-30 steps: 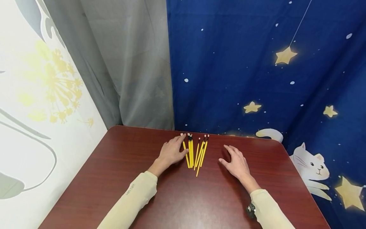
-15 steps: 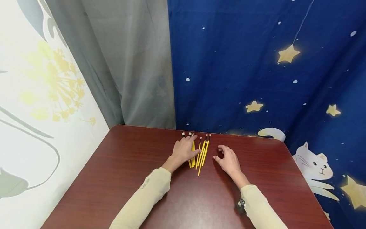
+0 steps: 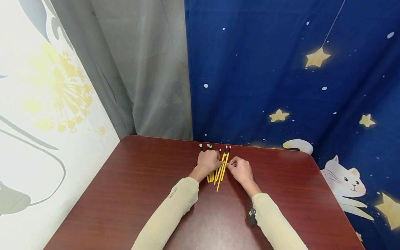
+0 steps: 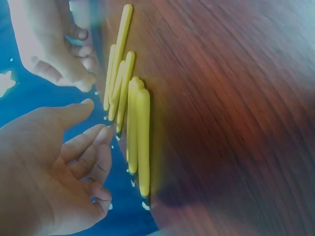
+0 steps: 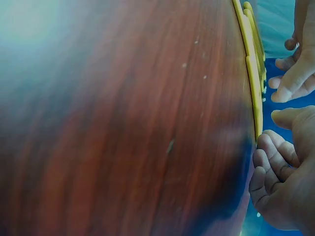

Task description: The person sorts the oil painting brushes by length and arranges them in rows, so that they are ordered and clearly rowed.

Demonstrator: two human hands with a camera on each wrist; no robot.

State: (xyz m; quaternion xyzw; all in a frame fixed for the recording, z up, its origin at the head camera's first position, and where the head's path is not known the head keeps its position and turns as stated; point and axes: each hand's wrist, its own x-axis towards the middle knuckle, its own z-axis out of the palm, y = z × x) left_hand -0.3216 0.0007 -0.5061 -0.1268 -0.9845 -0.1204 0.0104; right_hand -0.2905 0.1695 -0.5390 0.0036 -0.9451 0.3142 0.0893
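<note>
Several yellow-handled paintbrushes with dark necks and white tips lie on the table in two loose groups, tips toward the far edge. My left hand hovers over the left group and covers part of it. In the left wrist view its thumb and bent fingers stand apart beside the yellow handles, with nothing between them. From the right, my right hand reaches to the right-hand group, fingertips right at the outermost brush. The right wrist view shows its thumb apart from loosely bent fingers, which hold nothing.
The dark red wooden table ends just behind the brush tips. Beyond it hang a grey curtain and a blue star-patterned curtain. A white patterned panel stands along the left. A dark device sits at the right wrist.
My left hand has moved right, from the leftmost brush over the left group. My right hand has come in leftward to the right group, its fingers drawing closer together.
</note>
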